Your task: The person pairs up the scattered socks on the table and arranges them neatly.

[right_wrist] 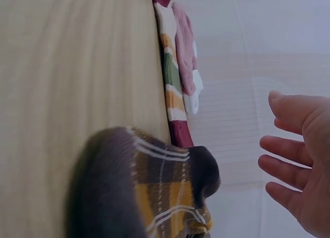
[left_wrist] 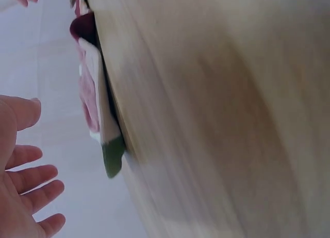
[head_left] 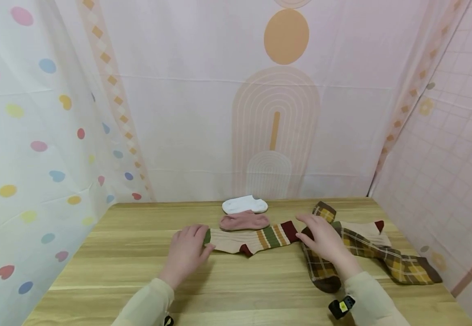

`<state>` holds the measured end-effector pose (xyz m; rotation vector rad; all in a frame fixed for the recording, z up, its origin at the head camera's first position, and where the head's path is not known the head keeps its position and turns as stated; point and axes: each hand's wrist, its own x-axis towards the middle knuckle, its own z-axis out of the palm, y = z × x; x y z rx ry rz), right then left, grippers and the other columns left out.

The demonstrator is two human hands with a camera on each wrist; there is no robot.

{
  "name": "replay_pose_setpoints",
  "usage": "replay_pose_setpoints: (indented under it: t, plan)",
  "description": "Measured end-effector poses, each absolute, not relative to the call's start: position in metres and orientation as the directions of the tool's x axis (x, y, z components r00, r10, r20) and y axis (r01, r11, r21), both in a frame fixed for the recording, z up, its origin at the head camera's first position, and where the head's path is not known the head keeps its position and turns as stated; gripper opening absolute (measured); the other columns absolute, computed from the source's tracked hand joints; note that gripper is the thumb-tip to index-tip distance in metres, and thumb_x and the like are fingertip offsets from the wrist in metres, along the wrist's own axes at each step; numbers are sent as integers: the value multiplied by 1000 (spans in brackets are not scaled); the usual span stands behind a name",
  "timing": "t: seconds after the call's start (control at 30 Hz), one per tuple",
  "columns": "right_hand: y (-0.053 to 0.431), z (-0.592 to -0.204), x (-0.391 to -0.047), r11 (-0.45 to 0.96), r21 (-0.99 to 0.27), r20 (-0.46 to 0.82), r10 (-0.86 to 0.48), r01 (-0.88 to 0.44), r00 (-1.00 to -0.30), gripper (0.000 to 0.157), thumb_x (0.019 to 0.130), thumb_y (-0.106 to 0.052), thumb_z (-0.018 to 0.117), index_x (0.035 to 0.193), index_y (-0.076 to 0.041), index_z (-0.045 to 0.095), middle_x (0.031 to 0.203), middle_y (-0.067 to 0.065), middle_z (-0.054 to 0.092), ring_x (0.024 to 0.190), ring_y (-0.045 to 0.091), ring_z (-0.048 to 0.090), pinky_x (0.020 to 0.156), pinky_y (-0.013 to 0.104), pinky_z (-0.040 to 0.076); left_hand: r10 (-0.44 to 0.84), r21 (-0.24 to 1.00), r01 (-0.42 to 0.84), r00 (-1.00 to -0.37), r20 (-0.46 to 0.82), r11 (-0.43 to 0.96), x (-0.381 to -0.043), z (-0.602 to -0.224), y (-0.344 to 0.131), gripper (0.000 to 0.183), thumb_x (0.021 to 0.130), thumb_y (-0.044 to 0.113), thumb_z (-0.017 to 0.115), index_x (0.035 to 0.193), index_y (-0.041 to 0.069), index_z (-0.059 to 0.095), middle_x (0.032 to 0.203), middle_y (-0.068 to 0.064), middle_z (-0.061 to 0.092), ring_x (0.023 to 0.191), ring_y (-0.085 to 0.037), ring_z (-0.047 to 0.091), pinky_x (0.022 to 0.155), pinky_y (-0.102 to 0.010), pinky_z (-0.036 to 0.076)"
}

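Note:
A cream ribbed sock (head_left: 231,241) lies flat across the table, with a green toe, a dark red heel, and green and orange stripes below its dark red cuff. By the toe hovers my left hand (head_left: 188,251); in the left wrist view its fingers are spread and grip nothing. My right hand (head_left: 326,240) is beside the cuff, over a brown and yellow plaid sock (right_wrist: 165,191). Its fingers are loosely extended, apart from the fabric in the right wrist view. Just behind the striped sock lie a pink ankle sock (head_left: 244,221) and a white ankle sock (head_left: 244,205).
To the right, a second plaid sock (head_left: 408,266) stretches toward the table's right edge. It partly covers another cream sock (head_left: 359,228) with a dark red heel. Patterned curtains (head_left: 187,136) enclose the wooden table (head_left: 130,253) at the back and sides.

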<state>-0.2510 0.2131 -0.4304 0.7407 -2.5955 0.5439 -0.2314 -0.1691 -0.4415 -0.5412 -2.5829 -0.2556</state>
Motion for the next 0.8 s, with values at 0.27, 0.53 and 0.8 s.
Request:
replay_pose_setpoints:
  t: [0.27, 0.53, 0.8]
  plan:
    - [223, -439, -239, 782, -190, 518, -434, -594, -737, 47, 86, -16, 78, 128, 0, 61, 121, 16, 64, 112, 37, 58, 91, 54, 48, 412, 13, 483, -760, 504, 876, -217, -446, -164, 52, 85, 35, 77, 126, 6, 63, 125, -15, 61, 111, -39, 57, 92, -57, 42]
    - [241, -439, -228, 798, -211, 516, -399, -565, -758, 47, 88, -15, 76, 131, -3, 60, 123, 16, 63, 113, 38, 57, 93, 57, 46, 438, 22, 513, -754, 490, 858, -207, -448, -157, 50, 87, 35, 75, 128, 10, 63, 128, -15, 60, 114, -38, 55, 94, -59, 40]
    - [264, -437, -225, 821, -240, 513, -345, -517, -786, 46, 86, -10, 77, 128, -1, 61, 120, 18, 64, 112, 41, 57, 93, 58, 45, 476, 9, 548, -733, 485, 836, -200, -449, -149, 47, 87, 36, 74, 127, 13, 64, 129, -13, 60, 116, -35, 55, 97, -61, 39]
